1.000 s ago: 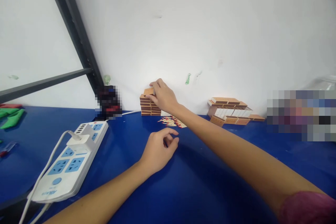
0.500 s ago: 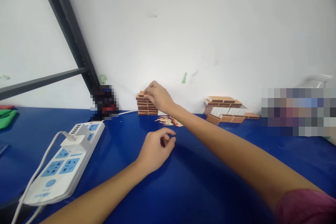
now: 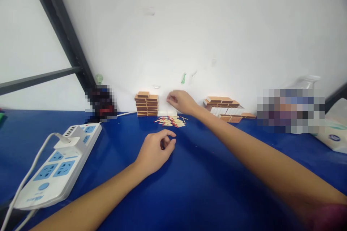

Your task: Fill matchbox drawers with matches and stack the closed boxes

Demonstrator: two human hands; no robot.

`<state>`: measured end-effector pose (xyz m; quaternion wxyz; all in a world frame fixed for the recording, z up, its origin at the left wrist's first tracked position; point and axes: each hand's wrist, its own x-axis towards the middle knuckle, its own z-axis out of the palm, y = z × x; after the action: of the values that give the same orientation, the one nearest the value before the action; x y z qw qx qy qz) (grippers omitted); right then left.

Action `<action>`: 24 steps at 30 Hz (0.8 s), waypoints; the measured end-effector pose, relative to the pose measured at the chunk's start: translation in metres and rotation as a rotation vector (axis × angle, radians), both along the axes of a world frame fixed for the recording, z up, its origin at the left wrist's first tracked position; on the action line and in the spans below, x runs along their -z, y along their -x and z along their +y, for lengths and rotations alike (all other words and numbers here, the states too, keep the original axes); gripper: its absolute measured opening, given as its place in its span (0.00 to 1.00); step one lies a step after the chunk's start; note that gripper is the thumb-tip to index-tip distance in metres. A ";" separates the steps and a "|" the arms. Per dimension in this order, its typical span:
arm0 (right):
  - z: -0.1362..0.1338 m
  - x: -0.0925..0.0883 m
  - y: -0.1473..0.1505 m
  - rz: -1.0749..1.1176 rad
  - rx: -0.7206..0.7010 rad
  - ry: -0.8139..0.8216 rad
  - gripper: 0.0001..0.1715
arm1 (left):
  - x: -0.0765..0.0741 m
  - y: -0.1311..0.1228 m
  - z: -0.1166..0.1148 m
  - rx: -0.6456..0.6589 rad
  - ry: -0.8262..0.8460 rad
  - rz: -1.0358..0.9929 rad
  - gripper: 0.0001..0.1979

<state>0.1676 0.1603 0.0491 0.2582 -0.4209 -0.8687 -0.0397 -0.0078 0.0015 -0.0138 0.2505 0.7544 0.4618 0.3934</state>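
Observation:
My left hand (image 3: 157,153) rests near the blue table's surface, fingers loosely curved. A gap shows between thumb and index finger, and nothing is held there. Farther back, my right hand (image 3: 184,101) hovers in the air with bent fingers, and I see nothing in it. To its left stands a two-column stack of matchboxes (image 3: 146,107) with a single matchbox (image 3: 143,94) on top of the left column. Below the right hand lies a loose heap of matches (image 3: 172,121) with red heads. Right of that hand is another group of matchboxes (image 3: 230,118), with white inner trays (image 3: 226,111) among them.
A white power strip (image 3: 66,166) with a plugged-in charger (image 3: 71,146) and cable lies at the left. A dark metal frame (image 3: 63,32) leans up the white wall (image 3: 173,43). Blurred items, a clear bottle (image 3: 306,82) and a white pack (image 3: 332,133) stand at the right.
My right hand has let go of the matchbox on the left stack and moved right, over the matches. The left hand keeps its pose. The view has shifted slightly to the right.

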 end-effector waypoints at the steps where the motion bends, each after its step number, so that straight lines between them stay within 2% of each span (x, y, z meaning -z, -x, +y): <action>1: 0.000 0.006 -0.011 -0.040 -0.003 0.051 0.07 | 0.000 0.000 -0.001 0.004 -0.003 0.010 0.08; 4: 0.001 0.024 -0.029 -0.134 -0.003 0.136 0.05 | 0.002 -0.001 0.000 0.005 -0.011 0.024 0.08; 7: 0.000 0.033 -0.029 -0.201 0.008 0.155 0.06 | 0.003 0.000 0.002 0.008 -0.031 0.029 0.08; 12: -0.010 0.021 -0.030 -0.220 0.006 0.116 0.10 | -0.002 0.004 0.005 -0.091 -0.079 0.036 0.08; 15: -0.037 0.010 -0.039 -0.179 -0.040 0.097 0.11 | -0.006 0.007 0.006 -0.196 -0.176 0.093 0.12; 17: -0.064 0.007 -0.044 -0.114 -0.190 0.174 0.10 | -0.006 0.008 0.007 -0.222 -0.216 0.165 0.19; 20: -0.101 0.009 -0.047 -0.103 -0.391 0.403 0.09 | -0.003 0.008 0.008 -0.143 -0.198 0.278 0.25; 22: -0.111 0.013 -0.049 -0.082 -0.397 0.484 0.08 | -0.001 0.006 0.008 -0.060 -0.171 0.337 0.21; 24: -0.106 0.017 -0.052 -0.016 -0.319 0.474 0.08 | -0.001 0.005 0.007 -0.017 -0.151 0.363 0.15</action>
<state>0.2194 0.0542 0.0319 0.1489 -0.3270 -0.9110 0.2022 -0.0129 0.0083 -0.0129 0.1025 0.8257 0.4750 0.2864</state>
